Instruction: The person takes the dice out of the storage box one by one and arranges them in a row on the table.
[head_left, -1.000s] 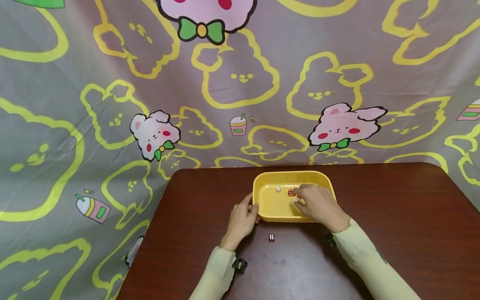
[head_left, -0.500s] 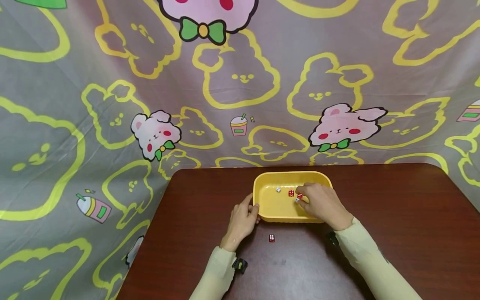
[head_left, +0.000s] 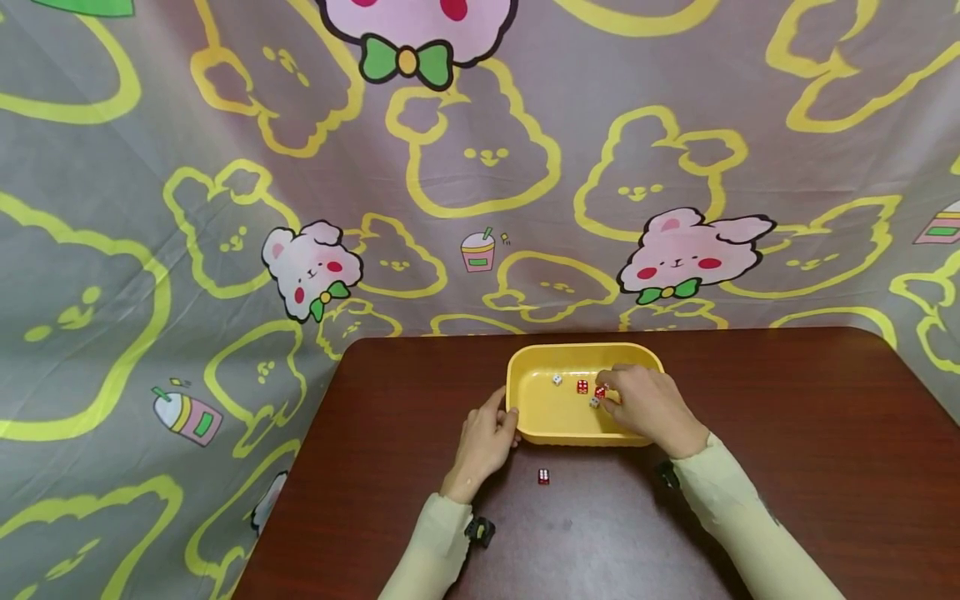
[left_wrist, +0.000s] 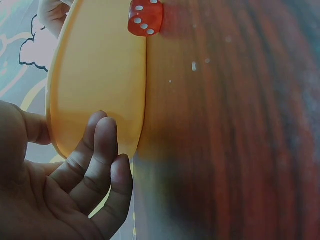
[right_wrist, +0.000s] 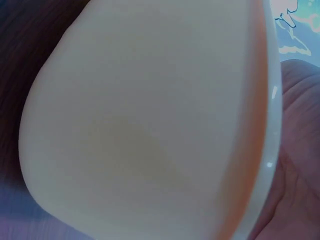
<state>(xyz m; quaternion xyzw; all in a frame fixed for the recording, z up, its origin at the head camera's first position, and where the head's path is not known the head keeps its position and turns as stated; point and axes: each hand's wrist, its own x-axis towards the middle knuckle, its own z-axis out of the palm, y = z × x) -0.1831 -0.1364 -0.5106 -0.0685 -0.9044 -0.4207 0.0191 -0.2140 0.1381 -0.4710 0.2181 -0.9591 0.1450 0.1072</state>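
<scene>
A yellow plastic bin [head_left: 551, 425] stands near the table's far edge. My left hand [head_left: 483, 437] holds its left front corner; in the left wrist view the thumb is at the rim and the fingers [left_wrist: 106, 137] lie against the outer wall. My right hand [head_left: 648, 404] reaches over the right side into the bin, fingers bent downward among the dice. Beside its fingertips lie a red die [head_left: 600, 392] and a white die [head_left: 594, 402]. I cannot tell whether the fingers hold a die. Further left in the bin are another red die [head_left: 582, 387] and a white die [head_left: 557, 380].
One red die [head_left: 543, 477] lies on the dark wooden table [head_left: 420, 367] in front of the bin, between the forearms. A patterned grey curtain [head_left: 525, 183] hangs behind the table and along its left side. In the right wrist view the bin's wall [right_wrist: 135, 100] fills most of the frame.
My right hand has shifted slightly right inside the bin, uncovering the red die beside its fingertips. My left hand and the bin look unmoved.
</scene>
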